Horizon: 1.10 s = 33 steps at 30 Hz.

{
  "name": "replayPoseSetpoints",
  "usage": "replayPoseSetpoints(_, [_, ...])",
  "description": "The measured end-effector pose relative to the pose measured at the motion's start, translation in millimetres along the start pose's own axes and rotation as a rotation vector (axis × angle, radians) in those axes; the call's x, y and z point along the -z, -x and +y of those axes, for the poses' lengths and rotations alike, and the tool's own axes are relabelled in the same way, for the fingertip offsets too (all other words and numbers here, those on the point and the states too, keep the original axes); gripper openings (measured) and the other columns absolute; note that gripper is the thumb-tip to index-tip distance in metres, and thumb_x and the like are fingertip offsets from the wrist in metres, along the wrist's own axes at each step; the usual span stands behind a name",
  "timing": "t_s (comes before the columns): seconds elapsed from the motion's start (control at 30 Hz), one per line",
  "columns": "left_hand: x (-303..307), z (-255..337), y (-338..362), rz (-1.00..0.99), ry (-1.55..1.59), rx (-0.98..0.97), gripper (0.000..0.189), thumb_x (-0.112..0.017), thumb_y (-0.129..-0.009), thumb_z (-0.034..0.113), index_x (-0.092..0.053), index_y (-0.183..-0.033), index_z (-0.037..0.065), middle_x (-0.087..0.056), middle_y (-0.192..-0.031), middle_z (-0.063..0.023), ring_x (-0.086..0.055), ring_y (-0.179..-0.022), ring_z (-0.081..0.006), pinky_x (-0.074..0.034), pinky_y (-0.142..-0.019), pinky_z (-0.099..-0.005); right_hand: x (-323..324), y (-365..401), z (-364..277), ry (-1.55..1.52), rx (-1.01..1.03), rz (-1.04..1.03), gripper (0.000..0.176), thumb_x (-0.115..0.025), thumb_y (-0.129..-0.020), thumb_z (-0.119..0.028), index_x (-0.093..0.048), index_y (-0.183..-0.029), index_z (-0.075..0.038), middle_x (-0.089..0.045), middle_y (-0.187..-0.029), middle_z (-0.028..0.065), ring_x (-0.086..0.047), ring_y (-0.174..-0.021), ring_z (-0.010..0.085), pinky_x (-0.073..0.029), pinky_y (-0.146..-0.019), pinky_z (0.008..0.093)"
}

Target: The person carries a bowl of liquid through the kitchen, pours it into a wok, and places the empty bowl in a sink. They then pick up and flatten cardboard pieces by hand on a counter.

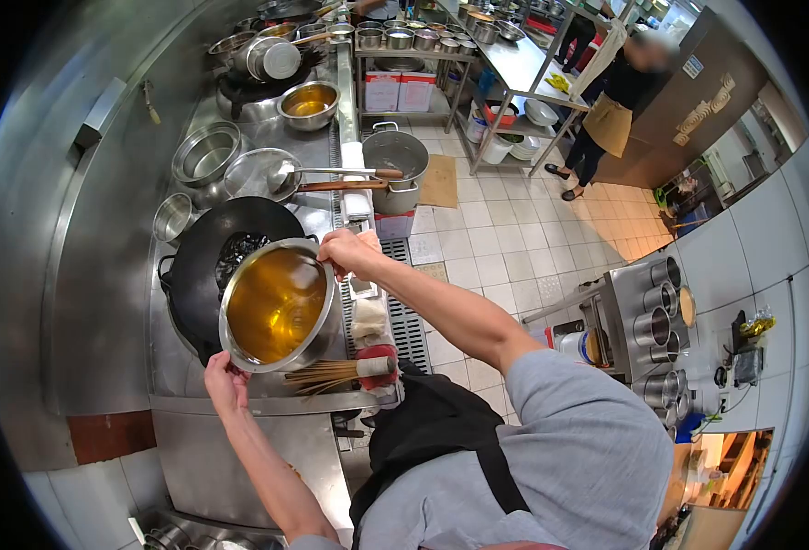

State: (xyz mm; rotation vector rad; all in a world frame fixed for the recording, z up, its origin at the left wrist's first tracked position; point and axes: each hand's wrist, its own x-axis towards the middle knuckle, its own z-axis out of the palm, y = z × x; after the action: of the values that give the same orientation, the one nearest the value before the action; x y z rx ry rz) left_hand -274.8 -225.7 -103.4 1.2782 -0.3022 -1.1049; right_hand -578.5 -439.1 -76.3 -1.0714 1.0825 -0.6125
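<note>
Between my two hands is a wide steel bowl (276,305) of clear golden liquid, held over the near right side of a black wok (195,243). My left hand (227,383) grips the bowl's near rim at lower left. At the upper right rim, my right hand (347,255) has its fingers closed on the edge. Dark, shiny contents show in part of the wok; the bowl hides the rest. Close by the bowl's lower right lies a bamboo whisk brush (335,371).
Beyond the wok are a strainer (256,174), a ladle (285,176), steel bowls (206,154) and another bowl of golden liquid (309,105). A large pot (395,160) stands right of the counter. Farther right, a person in an apron (610,110) stands beside a steel table (523,60).
</note>
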Motion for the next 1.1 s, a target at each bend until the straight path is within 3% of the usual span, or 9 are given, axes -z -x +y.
replayPoseSetpoints(0.13, [9,-3,-4,-0.061,-0.031,0.020,0.011,-0.058,-0.096,0.013,-0.059,-0.087,0.007,-0.062,-0.077,-0.0044,-0.059,-0.063,-0.0166,-0.050,-0.051,-0.0307,2,1,-2,0.005,0.004,-0.011,0.011,-0.062,-0.084,-0.007,-0.064,-0.082,0.003,-0.059,-0.065,0.0097,-0.054,-0.040,0.0196,-0.045,-0.035,0.0317])
replayPoseSetpoints(0.23, [7,-6,-6,0.000,0.055,0.037,0.010,-0.058,-0.096,0.012,-0.058,-0.093,0.002,-0.063,-0.079,-0.0087,-0.060,-0.061,-0.0171,-0.049,-0.050,-0.0318,4,-4,-2,0.072,-0.031,-0.011,0.014,-0.063,-0.084,-0.010,-0.068,-0.089,0.002,-0.061,-0.067,0.0095,-0.057,-0.043,0.0195,-0.050,-0.043,0.0329])
replayPoseSetpoints(0.27, [-5,-5,-4,-0.004,0.060,0.038,0.009,-0.058,-0.096,0.011,-0.058,-0.095,0.001,-0.064,-0.084,-0.0098,-0.062,-0.067,-0.0174,-0.051,-0.052,-0.0314,3,17,-16,0.421,0.033,0.118,0.021,-0.067,-0.083,-0.014,-0.072,-0.100,-0.001,-0.066,-0.078,0.0093,-0.065,-0.061,0.0178,-0.055,-0.057,0.0338])
replayPoseSetpoints(0.3, [-29,2,5,-0.007,0.104,0.049,0.007,-0.060,-0.094,0.011,-0.060,-0.093,0.004,-0.061,-0.083,-0.0058,-0.060,-0.068,-0.0155,-0.049,-0.053,-0.0303,6,13,-22,0.607,0.051,0.155,0.019,-0.067,-0.084,-0.014,-0.070,-0.098,-0.002,-0.065,-0.077,0.0084,-0.064,-0.061,0.0173,-0.055,-0.057,0.0334])
replayPoseSetpoints(0.4, [-5,3,0,0.000,-0.099,0.042,0.005,-0.066,-0.089,0.014,-0.065,-0.091,0.010,-0.055,-0.073,0.0005,-0.053,-0.060,-0.0127,-0.047,-0.052,-0.0318,6,-4,-22,0.447,-0.051,0.062,0.011,-0.066,-0.087,-0.015,-0.066,-0.092,-0.004,-0.061,-0.074,0.0055,-0.062,-0.063,0.0157,-0.053,-0.057,0.0322])
replayPoseSetpoints(0.43, [-11,5,2,0.059,-0.034,0.053,0.007,-0.064,-0.091,0.015,-0.064,-0.090,0.008,-0.056,-0.073,-0.0011,-0.055,-0.061,-0.0140,-0.051,-0.054,-0.0334,6,-15,-2,-0.018,-0.006,-0.056,0.006,-0.065,-0.084,-0.010,-0.062,-0.086,-0.005,-0.054,-0.067,0.0023,-0.057,-0.054,0.0140,-0.049,-0.050,0.0300])
replayPoseSetpoints(0.47, [-6,-1,-6,0.052,0.007,0.035,0.008,-0.060,-0.094,0.015,-0.062,-0.091,0.007,-0.057,-0.070,-0.0033,-0.054,-0.055,-0.0143,-0.046,-0.049,-0.0311,0,-8,-19,0.086,-0.046,-0.069,0.004,-0.061,-0.086,-0.008,-0.062,-0.087,-0.004,-0.055,-0.067,0.0026,-0.056,-0.052,0.0144,-0.047,-0.047,0.0285])
replayPoseSetpoints(0.67, [-3,3,-2,0.061,0.048,0.098,0.010,-0.055,-0.098,0.013,-0.058,-0.093,0.005,-0.063,-0.075,-0.0079,-0.063,-0.061,-0.0188,-0.056,-0.055,-0.0352,-6,-14,-20,0.090,-0.018,-0.095,0.007,-0.059,-0.088,-0.010,-0.061,-0.085,-0.004,-0.055,-0.066,0.0020,-0.053,-0.049,0.0133,-0.045,-0.044,0.0268])
replayPoseSetpoints(1.1, [14,2,-10,-0.004,0.160,0.150,0.007,-0.058,-0.097,0.011,-0.059,-0.096,0.004,-0.065,-0.083,-0.0090,-0.063,-0.068,-0.0191,-0.059,-0.062,-0.0387,-19,-13,-44,0.193,-0.071,-0.136,0.007,-0.058,-0.088,-0.010,-0.061,-0.088,-0.003,-0.056,-0.069,0.0029,-0.056,-0.055,0.0140,-0.045,-0.049,0.0284])
